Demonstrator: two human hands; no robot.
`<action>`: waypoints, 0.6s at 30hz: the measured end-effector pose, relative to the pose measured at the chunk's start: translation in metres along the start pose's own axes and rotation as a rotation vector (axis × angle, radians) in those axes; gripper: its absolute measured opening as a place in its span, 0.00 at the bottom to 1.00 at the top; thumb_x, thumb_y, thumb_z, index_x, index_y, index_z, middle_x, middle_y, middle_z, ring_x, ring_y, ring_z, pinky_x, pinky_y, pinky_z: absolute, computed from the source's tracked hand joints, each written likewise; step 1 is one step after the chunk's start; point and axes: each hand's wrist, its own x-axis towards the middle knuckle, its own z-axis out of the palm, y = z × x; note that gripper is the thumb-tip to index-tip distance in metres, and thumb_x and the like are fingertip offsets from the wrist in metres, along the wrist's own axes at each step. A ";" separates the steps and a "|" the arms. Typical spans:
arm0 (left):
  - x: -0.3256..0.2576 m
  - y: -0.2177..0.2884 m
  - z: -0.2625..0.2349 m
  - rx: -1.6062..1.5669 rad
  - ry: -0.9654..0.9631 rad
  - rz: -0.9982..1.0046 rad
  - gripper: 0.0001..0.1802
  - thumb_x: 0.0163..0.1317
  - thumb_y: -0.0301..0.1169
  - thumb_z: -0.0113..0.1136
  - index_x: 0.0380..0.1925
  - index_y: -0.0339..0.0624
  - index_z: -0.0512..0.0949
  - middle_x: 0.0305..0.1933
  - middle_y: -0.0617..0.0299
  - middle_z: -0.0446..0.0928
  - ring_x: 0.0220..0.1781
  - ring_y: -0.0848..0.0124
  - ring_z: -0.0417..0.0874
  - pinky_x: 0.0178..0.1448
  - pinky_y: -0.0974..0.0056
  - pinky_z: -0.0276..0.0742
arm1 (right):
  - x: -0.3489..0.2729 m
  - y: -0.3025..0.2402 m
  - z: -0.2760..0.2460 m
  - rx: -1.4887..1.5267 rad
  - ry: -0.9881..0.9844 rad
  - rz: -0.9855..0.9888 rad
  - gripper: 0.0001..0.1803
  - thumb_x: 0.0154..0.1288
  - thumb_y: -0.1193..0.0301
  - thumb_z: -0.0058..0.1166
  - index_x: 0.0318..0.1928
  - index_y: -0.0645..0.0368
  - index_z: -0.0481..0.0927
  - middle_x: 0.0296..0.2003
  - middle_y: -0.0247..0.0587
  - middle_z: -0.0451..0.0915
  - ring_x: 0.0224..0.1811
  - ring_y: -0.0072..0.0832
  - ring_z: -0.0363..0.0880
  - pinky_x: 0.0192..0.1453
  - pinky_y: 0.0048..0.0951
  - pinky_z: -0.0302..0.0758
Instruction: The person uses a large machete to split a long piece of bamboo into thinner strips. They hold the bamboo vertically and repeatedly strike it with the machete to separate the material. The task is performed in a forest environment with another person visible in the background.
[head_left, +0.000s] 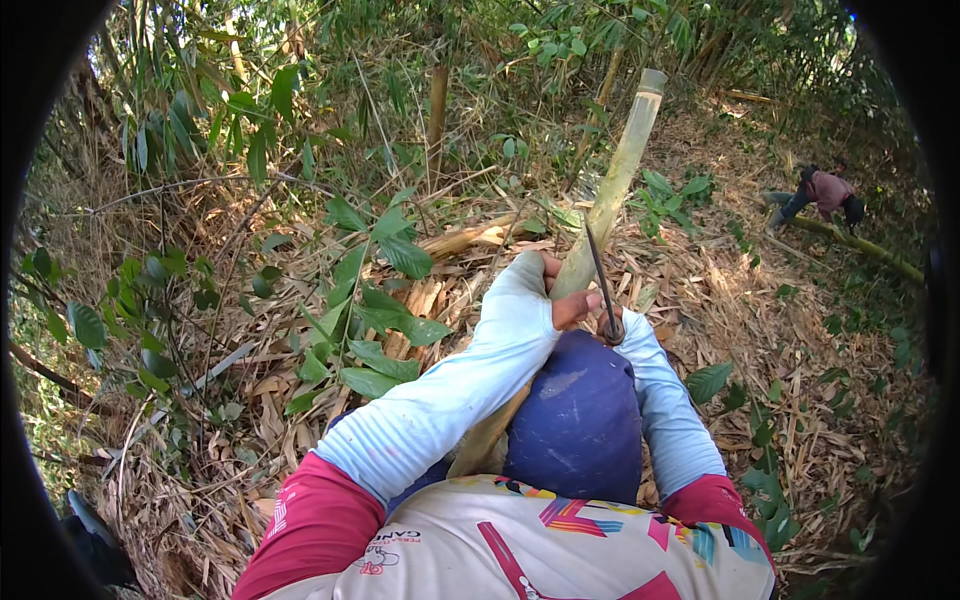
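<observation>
A pale green bamboo pole [624,160] slants from far right of centre down to my lap, beside my bent knee in blue trousers [575,415]. My left hand [545,290], partly covered by a light blue sleeve, is closed around the pole just beyond the knee. Close by on the right, my right hand [612,325] is closed on a knife [600,265] with a narrow dark blade. That blade points away from me and lies along the pole's right side; whether it touches the pole I cannot tell. The knife's handle is mostly hidden in my fingers.
Dry bamboo leaves and husks [740,330] cover the ground. A leafy green sapling [385,310] stands left of my hands, with thin branches [180,185] behind. At the far right, another person [825,190] bends by a long green bamboo pole [870,250].
</observation>
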 end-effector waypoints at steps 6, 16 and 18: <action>-0.014 0.007 -0.003 -0.390 -0.093 -0.104 0.18 0.61 0.31 0.62 0.43 0.29 0.70 0.35 0.52 0.79 0.33 0.68 0.84 0.37 0.66 0.82 | -0.002 0.002 -0.003 -0.146 -0.026 -0.112 0.14 0.52 0.77 0.68 0.38 0.59 0.78 0.25 0.27 0.74 0.27 0.15 0.70 0.31 0.20 0.68; -0.024 0.011 0.004 -0.288 -0.051 -0.009 0.16 0.61 0.30 0.61 0.42 0.29 0.71 0.37 0.52 0.80 0.36 0.68 0.84 0.36 0.67 0.81 | 0.015 0.030 -0.017 0.060 -0.052 -0.094 0.09 0.55 0.80 0.64 0.34 0.57 0.76 0.25 0.26 0.73 0.26 0.16 0.71 0.31 0.20 0.72; -0.024 0.007 0.004 -0.280 -0.043 -0.027 0.17 0.61 0.31 0.61 0.43 0.30 0.71 0.36 0.54 0.79 0.35 0.70 0.83 0.35 0.68 0.80 | 0.017 0.028 -0.015 0.057 -0.065 -0.079 0.09 0.56 0.80 0.63 0.35 0.57 0.76 0.26 0.27 0.73 0.26 0.16 0.72 0.32 0.20 0.73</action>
